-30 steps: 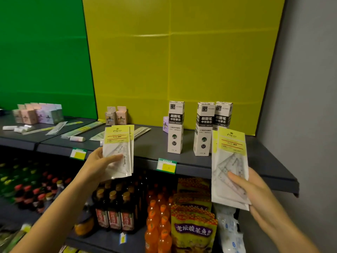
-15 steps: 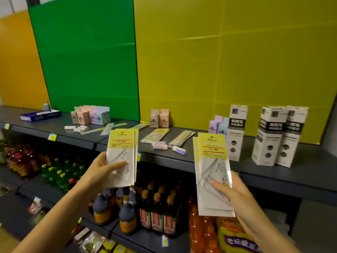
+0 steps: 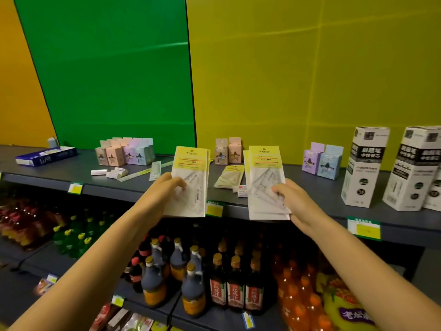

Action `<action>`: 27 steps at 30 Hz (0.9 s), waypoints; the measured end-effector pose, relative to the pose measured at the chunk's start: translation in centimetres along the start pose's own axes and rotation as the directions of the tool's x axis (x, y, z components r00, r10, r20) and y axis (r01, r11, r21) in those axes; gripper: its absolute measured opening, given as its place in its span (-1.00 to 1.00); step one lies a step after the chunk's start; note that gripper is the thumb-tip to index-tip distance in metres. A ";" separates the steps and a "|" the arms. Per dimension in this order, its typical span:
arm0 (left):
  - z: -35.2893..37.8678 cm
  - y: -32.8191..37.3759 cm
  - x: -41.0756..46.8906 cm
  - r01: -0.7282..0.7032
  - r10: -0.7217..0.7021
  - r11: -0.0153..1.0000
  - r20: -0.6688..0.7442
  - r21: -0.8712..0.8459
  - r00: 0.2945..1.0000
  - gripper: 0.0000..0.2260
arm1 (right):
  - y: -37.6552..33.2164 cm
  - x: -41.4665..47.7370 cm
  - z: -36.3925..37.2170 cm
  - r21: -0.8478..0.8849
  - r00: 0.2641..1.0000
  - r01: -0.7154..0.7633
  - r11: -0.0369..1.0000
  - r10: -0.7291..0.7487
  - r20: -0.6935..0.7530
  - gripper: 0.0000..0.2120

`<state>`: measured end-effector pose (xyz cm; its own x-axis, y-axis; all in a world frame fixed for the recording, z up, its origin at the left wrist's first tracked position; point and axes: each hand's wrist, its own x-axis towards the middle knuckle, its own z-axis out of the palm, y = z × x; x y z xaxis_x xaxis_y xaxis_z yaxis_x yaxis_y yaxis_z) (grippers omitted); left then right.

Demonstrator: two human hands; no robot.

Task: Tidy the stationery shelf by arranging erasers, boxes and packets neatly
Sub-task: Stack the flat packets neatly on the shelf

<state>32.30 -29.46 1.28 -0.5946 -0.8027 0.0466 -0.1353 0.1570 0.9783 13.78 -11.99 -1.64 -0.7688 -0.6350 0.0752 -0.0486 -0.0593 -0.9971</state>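
My left hand [image 3: 162, 194] grips a small stack of clear ruler-set packets with yellow headers [image 3: 191, 173], held upright in front of the grey shelf [image 3: 310, 199]. My right hand [image 3: 294, 203] grips a second stack of the same packets [image 3: 265, 173] just to the right. On the shelf lie white erasers [image 3: 112, 173], a flat beige packet [image 3: 230, 179], small pastel boxes at the left [image 3: 126, 152], in the middle [image 3: 228, 151] and at the right [image 3: 322, 161], and tall white refill boxes [image 3: 362, 166].
A blue box [image 3: 46, 156] lies at the shelf's far left. Loose rulers and a slim packet [image 3: 155, 170] lie behind my left hand. Price tags [image 3: 364, 228] hang on the shelf's front edge. Bottles [image 3: 195, 278] and snack bags fill the shelves below.
The view has swung left and the shelf now sits closer. Both hands have risen and come nearer each other, each still holding its stack of packets.
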 end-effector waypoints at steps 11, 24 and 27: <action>6.1 2.0 11.7 -0.046 0.035 0.997 0.182 0.056 0.983 -0.82 | -2.7 11.3 1.2 0.000 0.999 -0.039 0.999 0.039 0.003 -0.67; 11.5 -0.4 19.3 -0.106 0.025 0.969 0.340 0.224 0.940 -0.69 | -1.7 16.6 2.2 -0.010 0.992 -0.120 0.993 0.120 0.042 -0.67; 11.6 -0.8 20.3 -0.195 0.027 0.850 0.330 0.489 0.944 -0.60 | -1.5 16.9 2.7 -0.049 0.989 -0.142 0.989 0.144 0.027 -0.65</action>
<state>11.12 -39.18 -0.93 -0.8262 -0.5633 0.0034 -0.3864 0.5711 0.7243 2.53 -24.74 1.12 -0.7501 -0.6577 -0.0686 0.0303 0.0695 -0.9971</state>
